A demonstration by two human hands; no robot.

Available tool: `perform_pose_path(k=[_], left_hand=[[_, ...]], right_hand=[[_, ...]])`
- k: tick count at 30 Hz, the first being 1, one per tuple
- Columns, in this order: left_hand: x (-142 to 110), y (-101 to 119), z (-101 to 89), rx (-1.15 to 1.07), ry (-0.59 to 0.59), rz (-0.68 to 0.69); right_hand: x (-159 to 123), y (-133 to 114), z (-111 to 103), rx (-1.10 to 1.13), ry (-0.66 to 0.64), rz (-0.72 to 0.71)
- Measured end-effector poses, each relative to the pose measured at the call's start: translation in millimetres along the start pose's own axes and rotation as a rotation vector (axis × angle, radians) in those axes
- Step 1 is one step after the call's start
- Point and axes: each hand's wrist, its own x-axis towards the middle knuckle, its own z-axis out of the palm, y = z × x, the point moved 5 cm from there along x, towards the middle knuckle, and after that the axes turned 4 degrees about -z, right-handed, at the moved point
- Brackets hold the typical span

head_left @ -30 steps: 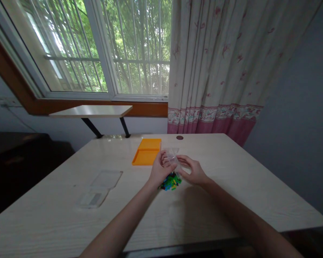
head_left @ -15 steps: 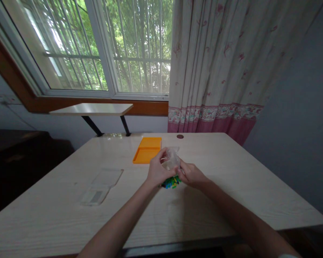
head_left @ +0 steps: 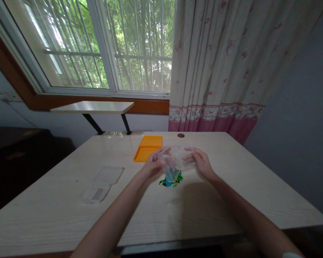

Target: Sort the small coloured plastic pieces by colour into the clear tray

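Since half a second ago, you have drawn your hands apart: your left hand (head_left: 153, 165) has shifted outward, and your right hand (head_left: 202, 163) has moved up and away, its fingers now stretched out. The clear plastic (head_left: 170, 165), bunched between them before, is now spread wider, with a pointed corner in front of the colourful pieces (head_left: 164, 184), more of which now show

Barred window (head_left: 140, 46) L of floral curtain (head_left: 218, 68), bluish-grey wall (head_left: 296, 122) R.

Pale tbl (head_left: 43, 225) w/ shelf (head_left: 94, 106), orange case (head_left: 150, 142), clr case (head_left: 107, 175), multicol. pcs (head_left: 168, 184)
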Motion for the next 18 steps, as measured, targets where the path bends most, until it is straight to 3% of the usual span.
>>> perform_pose_path(k=[4,7,14,18], left_hand=[[-3,-5,3.1,-0.115,-0.059,-0.079],[-4,-10,1.4,-0.145,-0.066,-0.128],[4,-12,-14.9,-0.084,0.125,0.016],[6,-13,-13.4,-0.035,0.14,0.071]], right_hand=[[7,19,-2,0.194,0.08,0.17],[6,25,-5,0.239,0.083,0.22],[5,24,-6,0.169,-0.047,0.009],[4,30,2,0.048,-0.099,-0.03]])
